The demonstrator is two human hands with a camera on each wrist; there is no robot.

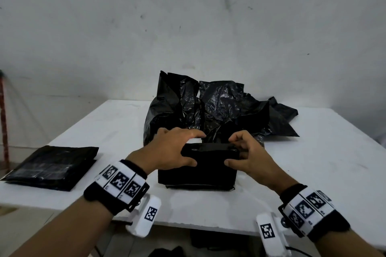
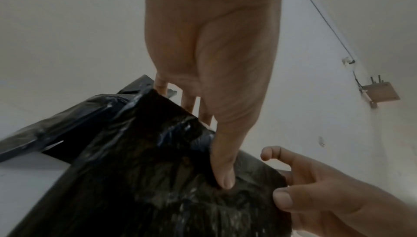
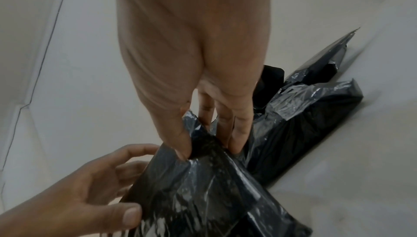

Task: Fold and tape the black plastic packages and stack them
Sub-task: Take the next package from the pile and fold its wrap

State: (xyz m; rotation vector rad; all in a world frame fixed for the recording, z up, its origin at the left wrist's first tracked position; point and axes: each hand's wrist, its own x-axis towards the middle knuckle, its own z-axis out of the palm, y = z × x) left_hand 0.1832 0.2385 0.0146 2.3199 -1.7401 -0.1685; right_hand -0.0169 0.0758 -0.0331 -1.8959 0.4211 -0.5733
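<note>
A black plastic package (image 1: 198,171) stands on the white table (image 1: 313,173) in front of me, its top flap folded over. My left hand (image 1: 195,149) grips the flap's left end, thumb on the near face and fingers over the top. My right hand (image 1: 232,150) pinches the right end the same way. In the left wrist view the left hand (image 2: 214,149) presses its thumb into the package (image 2: 146,196). In the right wrist view the right hand (image 3: 208,147) pinches a fold of the package (image 3: 203,196) between thumb and fingers. No tape is in view.
A heap of crumpled black plastic bags (image 1: 213,108) lies just behind the package, reaching toward the back right. A flat stack of folded black packages (image 1: 52,167) sits at the table's left edge. Bare tabletop shows on the right and along the near edge.
</note>
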